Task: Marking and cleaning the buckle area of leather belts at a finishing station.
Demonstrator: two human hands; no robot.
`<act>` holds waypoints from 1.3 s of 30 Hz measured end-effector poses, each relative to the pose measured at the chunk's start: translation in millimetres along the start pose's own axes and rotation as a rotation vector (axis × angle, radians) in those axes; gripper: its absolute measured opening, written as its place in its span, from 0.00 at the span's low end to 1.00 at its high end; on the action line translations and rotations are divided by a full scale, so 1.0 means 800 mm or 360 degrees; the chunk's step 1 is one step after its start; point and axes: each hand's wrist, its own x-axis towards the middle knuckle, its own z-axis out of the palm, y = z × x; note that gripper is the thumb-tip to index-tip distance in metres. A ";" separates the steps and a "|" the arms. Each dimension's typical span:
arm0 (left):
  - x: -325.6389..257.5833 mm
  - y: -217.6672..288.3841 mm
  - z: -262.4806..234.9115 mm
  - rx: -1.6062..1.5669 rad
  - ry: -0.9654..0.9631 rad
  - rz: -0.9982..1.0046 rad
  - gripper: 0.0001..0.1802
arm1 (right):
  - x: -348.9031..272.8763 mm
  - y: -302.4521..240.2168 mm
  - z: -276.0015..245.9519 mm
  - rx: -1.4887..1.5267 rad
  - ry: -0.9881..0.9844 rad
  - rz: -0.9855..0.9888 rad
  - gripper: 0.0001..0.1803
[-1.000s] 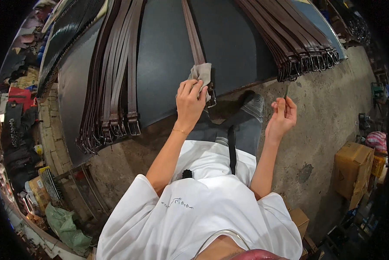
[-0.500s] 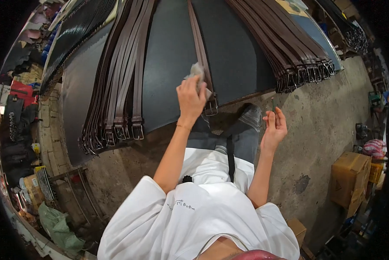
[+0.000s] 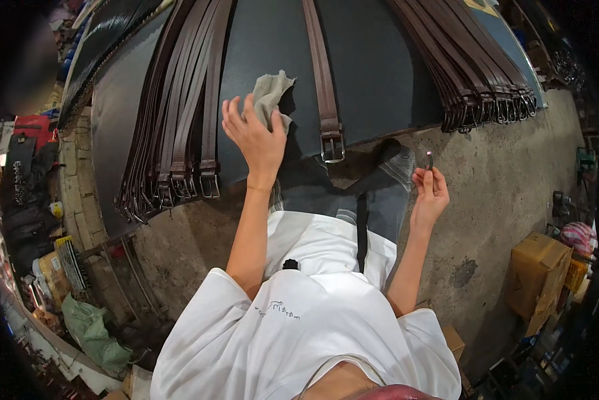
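My left hand [image 3: 254, 143] is over the dark table [image 3: 259, 40], its fingers spread. A crumpled grey cloth [image 3: 271, 93] lies against its thumb side, partly behind the fingers. To its right, a single brown belt [image 3: 324, 87] runs down the table, its metal buckle [image 3: 332, 145] hanging past the front edge. Off to the right, over the floor, my right hand [image 3: 429, 197] pinches a thin dark stick [image 3: 430, 161] upright. The stick has a bright, pinkish tip; its exact kind is unclear.
Brown belts hang in a thick bundle [image 3: 189, 100] on the table's left and another bundle [image 3: 469, 73] on its right, buckles over the edge. A cardboard box [image 3: 536, 273] stands on the floor at right. A green sack [image 3: 93, 330] lies lower left.
My left hand has moved left off the middle belt with the cloth, and its fingers have spread. My right hand has shifted slightly right, still pinching the stick, whose tip now looks bright.
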 end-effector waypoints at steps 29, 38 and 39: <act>-0.027 0.048 -0.012 -0.0835 -0.0734 0.0457 0.23 | 0.001 -0.011 0.040 0.0177 -0.0192 0.0073 0.08; 0.021 0.099 -0.007 -0.0971 -0.1529 -0.0342 0.33 | -0.006 -0.027 0.061 0.0314 -0.0227 0.0183 0.06; 0.030 0.104 -0.018 -0.1305 -0.1800 -0.0564 0.30 | -0.006 -0.029 0.066 0.0333 -0.0223 0.0188 0.06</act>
